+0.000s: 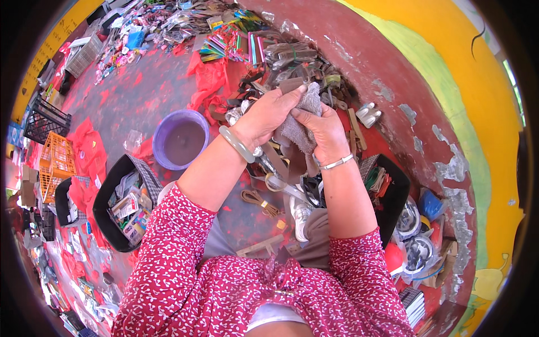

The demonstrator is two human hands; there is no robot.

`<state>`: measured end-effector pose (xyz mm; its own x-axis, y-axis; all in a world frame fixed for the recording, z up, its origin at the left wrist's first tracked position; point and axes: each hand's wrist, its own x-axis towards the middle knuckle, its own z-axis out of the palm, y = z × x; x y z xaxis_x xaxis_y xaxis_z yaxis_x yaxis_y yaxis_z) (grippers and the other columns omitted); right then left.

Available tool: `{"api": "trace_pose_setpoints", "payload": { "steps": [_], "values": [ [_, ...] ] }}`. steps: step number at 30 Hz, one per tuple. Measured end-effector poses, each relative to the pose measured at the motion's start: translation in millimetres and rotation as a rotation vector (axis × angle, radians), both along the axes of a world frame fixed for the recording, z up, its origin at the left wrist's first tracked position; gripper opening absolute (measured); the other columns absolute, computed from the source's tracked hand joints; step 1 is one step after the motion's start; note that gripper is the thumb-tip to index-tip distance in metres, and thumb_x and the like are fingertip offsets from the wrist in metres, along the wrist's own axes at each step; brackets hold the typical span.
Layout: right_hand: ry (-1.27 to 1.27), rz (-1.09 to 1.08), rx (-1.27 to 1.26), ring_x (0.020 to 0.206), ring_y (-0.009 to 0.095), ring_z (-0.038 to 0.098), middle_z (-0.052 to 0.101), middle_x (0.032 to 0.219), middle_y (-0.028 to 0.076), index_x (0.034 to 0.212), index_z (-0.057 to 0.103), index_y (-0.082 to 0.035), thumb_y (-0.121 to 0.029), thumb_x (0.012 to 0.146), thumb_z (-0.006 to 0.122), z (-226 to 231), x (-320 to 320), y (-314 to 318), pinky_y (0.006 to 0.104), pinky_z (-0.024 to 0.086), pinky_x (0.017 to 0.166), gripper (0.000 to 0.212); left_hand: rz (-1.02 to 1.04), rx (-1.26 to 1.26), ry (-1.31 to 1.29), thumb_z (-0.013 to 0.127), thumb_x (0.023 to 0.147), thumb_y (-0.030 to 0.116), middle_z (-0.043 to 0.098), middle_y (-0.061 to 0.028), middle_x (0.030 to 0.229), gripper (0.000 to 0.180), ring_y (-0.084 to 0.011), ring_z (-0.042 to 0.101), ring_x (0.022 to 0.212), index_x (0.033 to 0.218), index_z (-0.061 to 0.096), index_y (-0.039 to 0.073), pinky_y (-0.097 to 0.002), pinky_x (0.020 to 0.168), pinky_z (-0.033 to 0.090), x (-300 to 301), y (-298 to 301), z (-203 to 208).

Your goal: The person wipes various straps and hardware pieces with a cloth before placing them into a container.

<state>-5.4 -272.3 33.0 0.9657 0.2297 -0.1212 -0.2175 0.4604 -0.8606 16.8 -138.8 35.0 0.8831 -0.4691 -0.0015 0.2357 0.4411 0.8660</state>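
Note:
My left hand (268, 115), a pale bangle at its wrist, is closed with thumb and fingers pinching the end of a brown strap (291, 85). Beside it my right hand (325, 132), with a metal bracelet, grips a grey towelling cloth (299, 128). The cloth is bunched against the strap between both hands. Below it hangs more brown strap, partly hidden by the cloth and my wrists. To the left stands a purple bucket (159, 147) with murky liquid inside. A coiled brown cord (259, 201) lies on the floor below my hands.
Black baskets of small goods stand left (102, 212) and right (396, 194) of me. Piled belts and straps (289, 56) lie ahead by the peeling red wall (387, 84). An orange crate (56, 160) is farther left. Bagged wheels (418, 250) sit at right.

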Motion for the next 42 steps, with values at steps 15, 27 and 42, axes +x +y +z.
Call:
{"api": "trace_pose_setpoints", "payload": {
  "steps": [15,27,42],
  "values": [
    [0.119,0.122,-0.027,0.078,0.019,0.061,0.062,0.088,0.008,0.097,0.057,-0.001,0.0,0.074,0.064,1.1,5.9,-5.3,0.0317,0.05,0.07,0.024,0.096,0.118,-0.195,0.043,0.092,0.029,0.057,-0.006,0.106,0.039,-0.0111,0.053,0.093,0.119,0.05,0.002,-0.0247,0.084,0.042,-0.5,-0.6,-0.1],
    [0.15,0.145,-0.046,0.08,0.02,0.062,0.061,0.09,0.009,0.098,0.056,-0.001,0.0,0.075,0.063,2.1,4.0,1.3,0.032,0.051,0.07,0.024,0.104,0.104,-0.236,0.043,0.092,0.029,0.059,-0.0067,0.104,0.038,-0.0122,0.056,0.09,0.113,0.052,-0.001,-0.0258,0.083,0.044,0.4,-0.8,0.5],
    [0.195,0.199,-0.017,0.082,0.02,0.061,0.061,0.091,0.008,0.1,0.055,0.0,0.0,0.076,0.062,7.7,-3.0,2.8,0.0322,0.051,0.073,0.025,0.207,0.123,-0.214,0.043,0.092,0.028,0.062,-0.0068,0.095,0.035,-0.0107,0.057,0.083,0.102,0.057,-0.003,-0.0246,0.077,0.046,0.5,0.8,-2.0]
  ]
}}
